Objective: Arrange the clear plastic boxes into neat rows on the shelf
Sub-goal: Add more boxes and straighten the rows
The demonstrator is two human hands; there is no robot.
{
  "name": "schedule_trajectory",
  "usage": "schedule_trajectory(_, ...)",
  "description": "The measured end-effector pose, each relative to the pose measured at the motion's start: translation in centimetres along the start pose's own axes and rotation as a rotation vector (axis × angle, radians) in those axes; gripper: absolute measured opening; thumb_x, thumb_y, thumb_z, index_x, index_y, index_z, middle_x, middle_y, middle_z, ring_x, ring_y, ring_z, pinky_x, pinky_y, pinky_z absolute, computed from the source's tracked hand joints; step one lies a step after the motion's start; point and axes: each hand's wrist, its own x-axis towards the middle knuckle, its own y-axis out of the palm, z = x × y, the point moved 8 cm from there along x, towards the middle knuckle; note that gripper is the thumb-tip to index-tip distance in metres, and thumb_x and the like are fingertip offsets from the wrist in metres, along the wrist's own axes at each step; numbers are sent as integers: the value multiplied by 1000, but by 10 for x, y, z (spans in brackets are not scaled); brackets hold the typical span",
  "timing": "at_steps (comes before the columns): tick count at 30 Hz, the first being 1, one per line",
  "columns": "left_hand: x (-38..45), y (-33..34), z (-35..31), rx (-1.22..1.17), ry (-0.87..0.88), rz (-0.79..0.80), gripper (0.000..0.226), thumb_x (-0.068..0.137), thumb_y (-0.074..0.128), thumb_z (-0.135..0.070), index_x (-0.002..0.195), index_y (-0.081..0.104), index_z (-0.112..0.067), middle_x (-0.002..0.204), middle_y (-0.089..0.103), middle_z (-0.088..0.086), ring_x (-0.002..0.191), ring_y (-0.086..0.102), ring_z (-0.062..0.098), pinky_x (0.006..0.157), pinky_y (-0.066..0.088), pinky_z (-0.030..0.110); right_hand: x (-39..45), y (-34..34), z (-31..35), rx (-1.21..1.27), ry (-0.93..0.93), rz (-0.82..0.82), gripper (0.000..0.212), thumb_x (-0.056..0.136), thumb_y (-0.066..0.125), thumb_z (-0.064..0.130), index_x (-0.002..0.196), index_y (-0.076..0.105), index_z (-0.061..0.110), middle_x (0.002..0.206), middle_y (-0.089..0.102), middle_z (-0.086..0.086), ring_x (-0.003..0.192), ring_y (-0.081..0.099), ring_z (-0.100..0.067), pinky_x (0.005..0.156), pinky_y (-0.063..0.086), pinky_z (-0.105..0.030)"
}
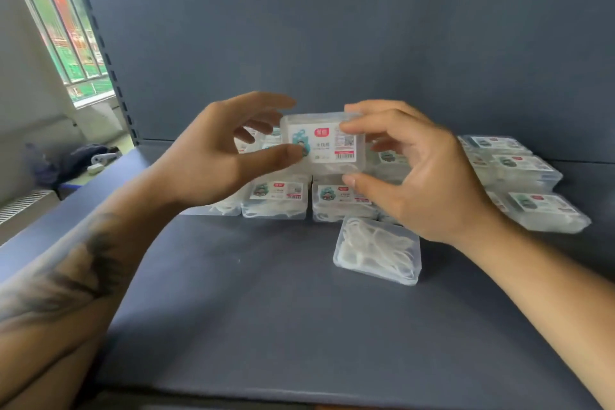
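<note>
I hold one clear plastic box [324,143] with a white label up above the shelf. My right hand [409,173] grips its right end between thumb and fingers. My left hand [213,156] pinches its left edge with thumb and forefinger. Below it, several labelled clear boxes [276,198] sit in rows at the back of the grey shelf [249,309]. One clear box [377,250] lies label-down and askew in front of the rows. More boxes [522,176] are lined up at the right.
A grey back panel [332,27] rises behind the boxes. The shelf's slotted upright [109,70] stands at the left, with a window and a dark bundle on a ledge beyond it. The shelf's front edge runs along the bottom.
</note>
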Motion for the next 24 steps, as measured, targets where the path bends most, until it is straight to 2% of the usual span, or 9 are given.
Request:
schedule_trajectory(2, -2, 3, -3, -114, 0, 22, 52, 83, 78, -40, 131, 66, -23, 113, 76, -6, 105, 71, 19, 98, 54, 49, -1, 7, 11, -18, -64, -24, 45, 78, 82, -4, 118, 70, 12, 138, 59, -2, 128, 58, -17, 100, 52, -35)
schedule_trajectory(4, -5, 8, -6, -236, 0, 47, 44, 84, 76, -24, 126, 69, -14, 113, 77, 1, 104, 73, 25, 98, 56, 49, -4, 11, 17, -78, -88, -58, 45, 79, 79, -5, 119, 70, 12, 139, 57, -3, 129, 57, -16, 98, 54, -33)
schedule_trajectory(7, -7, 7, -6, -340, -23, 23, 42, 81, 79, -18, 121, 71, -10, 111, 78, 6, 104, 74, 28, 97, 58, 47, -6, 11, 17, -91, -24, -71, 55, 81, 80, 3, 131, 64, 21, 142, 52, 1, 126, 57, -15, 94, 56, -33)
schedule_trajectory(11, -9, 9, -5, -366, -37, 11, 41, 80, 80, -17, 119, 71, -9, 109, 78, 7, 102, 75, 28, 96, 59, 46, -6, 12, 13, -65, 64, -39, 67, 83, 83, 16, 140, 53, 33, 137, 55, 11, 119, 60, -10, 93, 55, -32)
schedule_trajectory(14, -10, 15, -8, -362, -41, 24, 36, 82, 82, -16, 116, 72, -11, 108, 78, 8, 101, 75, 30, 95, 59, 48, -7, 10, 22, -215, -15, -25, 63, 82, 84, 21, 139, 58, 28, 141, 52, 5, 124, 54, -8, 101, 50, -28)
schedule_trajectory(18, -12, 17, -13, -416, -44, 10, 31, 86, 79, -11, 116, 72, -6, 106, 78, 12, 100, 75, 31, 94, 59, 46, -5, 21, 32, -463, -189, -32, 43, 83, 81, 28, 125, 72, 23, 145, 55, -3, 121, 56, -28, 101, 47, -44)
schedule_trajectory(21, -14, 16, -15, -385, -64, -6, 24, 92, 73, -9, 116, 73, -7, 105, 78, 10, 99, 75, 28, 93, 59, 43, -3, 27, 35, -568, -269, -54, 39, 86, 78, 26, 124, 73, 19, 138, 62, -6, 116, 61, -34, 97, 50, -50)
schedule_trajectory(23, -16, 14, -18, -272, -43, -11, 23, 96, 72, -19, 118, 73, -13, 107, 78, 2, 103, 74, 22, 97, 57, 40, -3, 27, 35, -546, -252, -53, 40, 87, 79, 25, 125, 72, 15, 138, 63, -9, 117, 62, -34, 100, 50, -47)
schedule_trajectory(24, -16, 11, -19, -121, -29, -15, 27, 97, 71, -33, 121, 72, -19, 109, 77, -5, 107, 71, 16, 99, 55, 36, -3, 28, 33, -531, -229, -36, 40, 88, 79, 25, 126, 72, 14, 138, 62, -9, 117, 62, -34, 101, 51, -45)
